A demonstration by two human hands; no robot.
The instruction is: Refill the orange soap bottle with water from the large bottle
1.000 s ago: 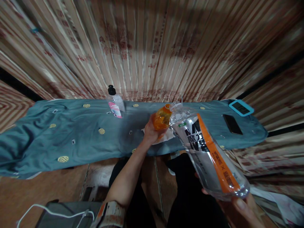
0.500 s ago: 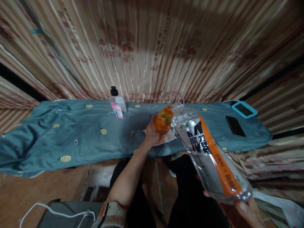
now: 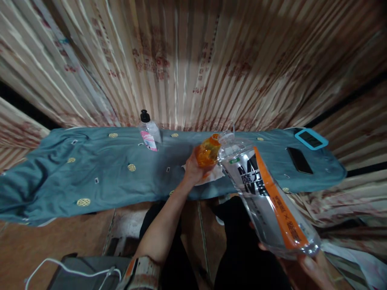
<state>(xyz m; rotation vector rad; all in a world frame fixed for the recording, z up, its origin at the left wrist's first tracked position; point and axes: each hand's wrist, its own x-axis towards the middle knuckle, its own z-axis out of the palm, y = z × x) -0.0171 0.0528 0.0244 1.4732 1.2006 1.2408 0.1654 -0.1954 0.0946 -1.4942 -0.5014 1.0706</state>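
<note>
My left hand (image 3: 193, 167) is closed around an orange see-through bottle (image 3: 208, 151), tilted over the table with its neck toward the right. A large clear plastic bottle (image 3: 263, 193) with a silver and orange label slants down toward me, and my right hand (image 3: 305, 264) grips it at its base. The necks of the two bottles meet or overlap; I cannot tell whether they touch. Beneath the orange bottle lies a white tissue (image 3: 213, 175), partly hidden by my left hand.
A teal patterned cloth (image 3: 111, 173) covers the narrow table. On it stand a clear pump-style bottle (image 3: 148, 135) with a black cap, a black phone (image 3: 299, 160) and a blue-framed digital timer (image 3: 311, 139). Pleated curtains (image 3: 187, 60) hang behind. A white cable (image 3: 75, 274) lies at lower left.
Both hands and both bottles stay almost in place. The curtain folds at the back and left have shifted.
</note>
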